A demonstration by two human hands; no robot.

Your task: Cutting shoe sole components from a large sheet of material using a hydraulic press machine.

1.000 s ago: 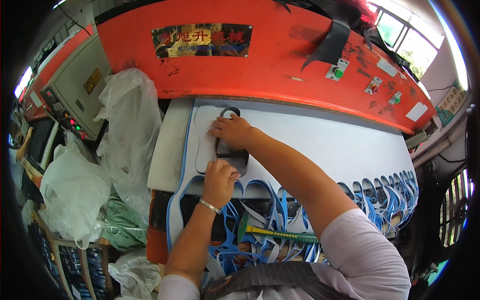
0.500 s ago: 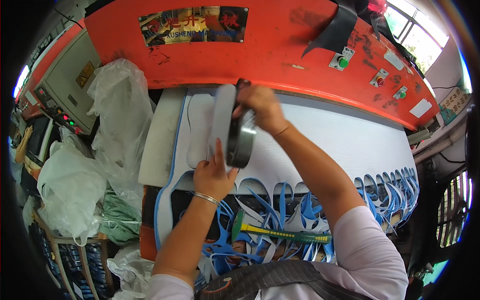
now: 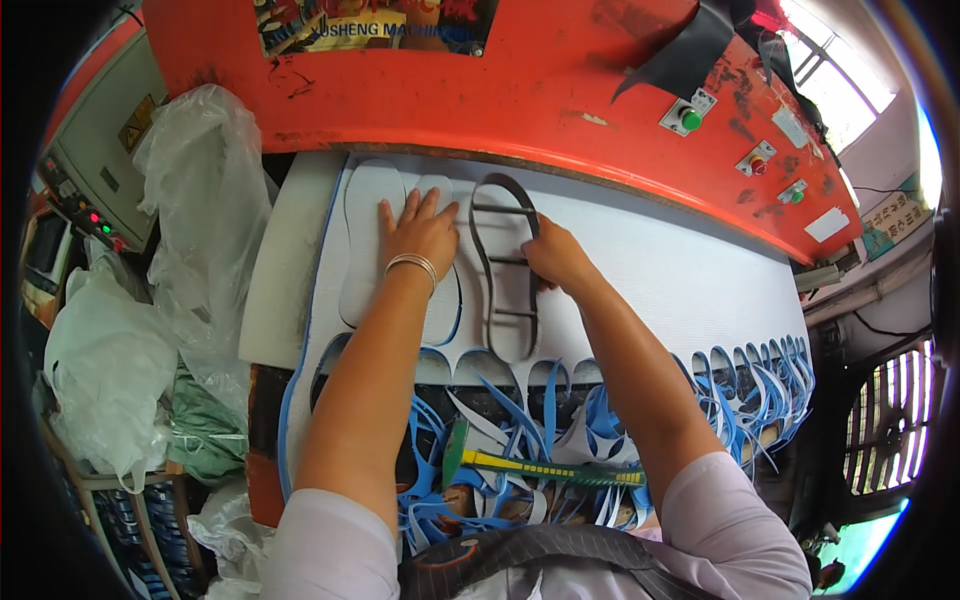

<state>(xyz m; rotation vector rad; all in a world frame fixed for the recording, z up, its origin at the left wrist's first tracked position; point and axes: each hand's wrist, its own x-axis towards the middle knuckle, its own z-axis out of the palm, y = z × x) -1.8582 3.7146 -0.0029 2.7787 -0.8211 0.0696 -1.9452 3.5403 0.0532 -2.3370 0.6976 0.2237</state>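
Near the table's left edge, on the white sheet (image 3: 650, 270), lies one sole-shaped outline (image 3: 365, 240). My left hand (image 3: 424, 238) is open, palm down and fingers spread, over the far part of a second sole shape (image 3: 441, 300); uneven pressure there could, I judge, drag the sheet or lift that piece, since blue shows along its cut edge.

To its right, the sole-shaped metal die (image 3: 507, 261) stands between that second shape and the wide uncut part of the sheet. Its near end comes close to the scalloped front edge, so a slight slip toward me could leave part of it over a gap and spoil the shape. I cannot tell whether its whole rim sits flat; a tilt could make it bite unevenly.

Past the front edge, a hammer (image 3: 535, 467) lies across blue and white scraps (image 3: 550, 400), where a sleeve might snag a loose strip. My right hand (image 3: 558, 255) grips the die's right wall; being held on one side only, it could twist. Both hands are near the red machine (image 3: 640, 150) along the far edge, so fingers could be pinched if it moved over them.
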